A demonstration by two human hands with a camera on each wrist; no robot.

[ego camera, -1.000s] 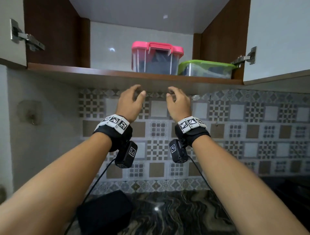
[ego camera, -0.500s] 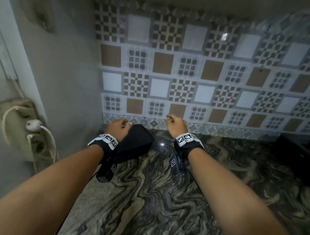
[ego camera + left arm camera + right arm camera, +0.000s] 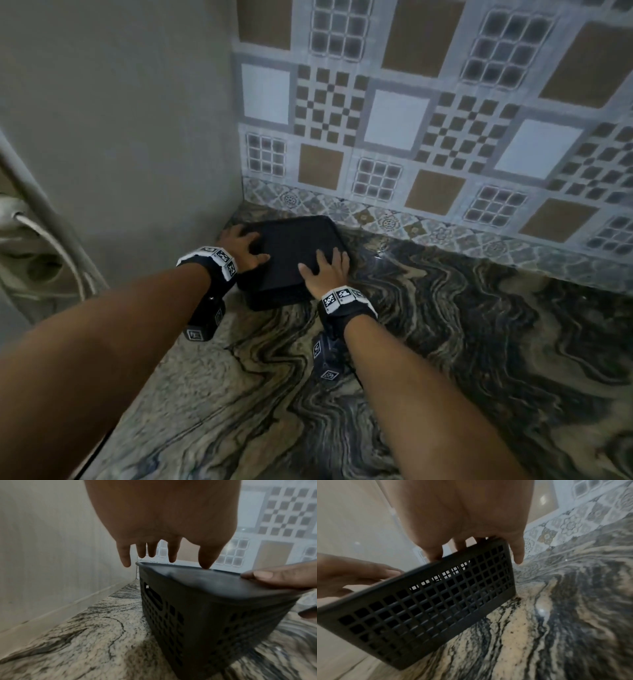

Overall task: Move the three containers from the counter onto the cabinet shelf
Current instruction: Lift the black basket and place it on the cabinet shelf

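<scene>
A black lidded basket container [image 3: 294,246] with lattice walls stands on the marble counter [image 3: 445,342] in the corner by the wall. My left hand [image 3: 241,246] lies on the left part of its lid with the fingers spread. In the left wrist view those fingers [image 3: 171,555] hang fairly straight, and the thumb tip touches the lid of the container [image 3: 197,608]. My right hand [image 3: 327,267] rests flat on the lid's front right corner. In the right wrist view my right hand [image 3: 471,545] reaches over the container's [image 3: 428,608] top edge. The cabinet shelf is out of view.
A plain wall [image 3: 120,137] closes the left side close to the container. The patterned tile backsplash [image 3: 411,120] runs behind it. White cords [image 3: 51,246] hang at the far left edge. Bare marble counter stretches to the right and toward me.
The view swung down from the shelf, where a pink-lidded and a green-lidded container stood. Both hands dropped from below the shelf to the counter and came to rest on the black container.
</scene>
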